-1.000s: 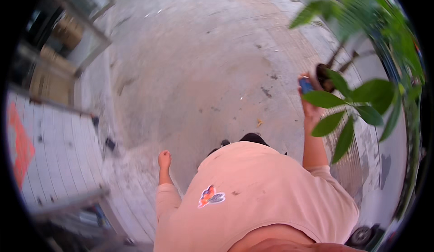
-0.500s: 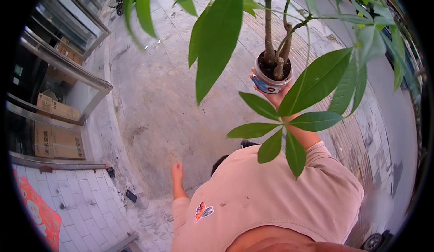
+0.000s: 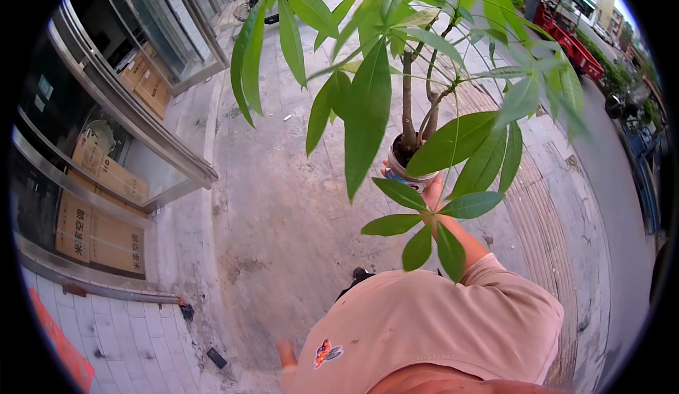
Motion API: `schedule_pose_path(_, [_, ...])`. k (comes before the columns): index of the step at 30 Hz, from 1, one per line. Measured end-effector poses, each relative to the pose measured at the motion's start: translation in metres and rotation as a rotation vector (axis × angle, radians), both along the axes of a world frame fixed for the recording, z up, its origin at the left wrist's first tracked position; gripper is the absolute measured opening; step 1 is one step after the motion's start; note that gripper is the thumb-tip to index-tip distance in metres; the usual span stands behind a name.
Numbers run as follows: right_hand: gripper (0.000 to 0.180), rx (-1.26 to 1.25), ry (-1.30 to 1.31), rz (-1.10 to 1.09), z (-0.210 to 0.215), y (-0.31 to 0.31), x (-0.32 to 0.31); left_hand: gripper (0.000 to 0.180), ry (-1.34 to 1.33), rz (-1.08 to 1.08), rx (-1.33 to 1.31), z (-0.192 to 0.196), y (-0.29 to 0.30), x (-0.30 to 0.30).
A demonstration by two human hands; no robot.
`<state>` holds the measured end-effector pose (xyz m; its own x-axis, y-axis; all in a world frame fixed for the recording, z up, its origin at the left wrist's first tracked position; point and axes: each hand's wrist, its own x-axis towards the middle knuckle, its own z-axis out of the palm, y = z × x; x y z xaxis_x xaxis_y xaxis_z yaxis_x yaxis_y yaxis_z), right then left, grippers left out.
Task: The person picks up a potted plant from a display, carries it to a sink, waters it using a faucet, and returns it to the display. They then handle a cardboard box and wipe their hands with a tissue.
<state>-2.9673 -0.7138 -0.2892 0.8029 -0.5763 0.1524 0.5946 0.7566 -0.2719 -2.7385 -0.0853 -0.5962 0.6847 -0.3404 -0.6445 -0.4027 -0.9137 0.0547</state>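
Observation:
My right hand [image 3: 431, 190] is closed round a small round flower pot [image 3: 414, 183], pale-rimmed with a blue patch, held out in front of my body. Dark soil and several bare brown stems of a potted plant [image 3: 408, 107] rise from it, the plant upright. Its long green leaves [image 3: 369, 114] spread high and wide, and some cover part of the pot and my right forearm. Low on the left, my left hand [image 3: 286, 351] hangs beside my pink shirt, away from the plant. Motion blurs its fingers, and I see nothing in it.
Glass doors with metal frames [image 3: 201, 171] stand along the left, cardboard boxes [image 3: 99, 235] behind them. A dark flat object [image 3: 216, 358] lies by the white tiled step [image 3: 134, 344]. Ribbed paving [image 3: 541, 228] runs along the right. A red cargo vehicle [image 3: 576, 47] and a bicycle [image 3: 247, 1] are farther off.
The view has tilted up, showing more of the street and the plant's top. The pot sits lower in the picture, still in my right hand. My left hand has swung down and back.

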Motion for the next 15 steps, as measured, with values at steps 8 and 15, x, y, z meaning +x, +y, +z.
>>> schedule_pose_path(8, [0.053,0.057,0.026,-0.044,0.022,-0.146,0.335,0.028,-0.066,-0.017,-1.107,0.22,-0.481,0.404])
schedule_pose_path(15, [0.051,0.091,-0.036,0.07,0.028,-0.317,0.65,0.028,-0.118,0.135,-0.92,0.143,-0.585,0.649])
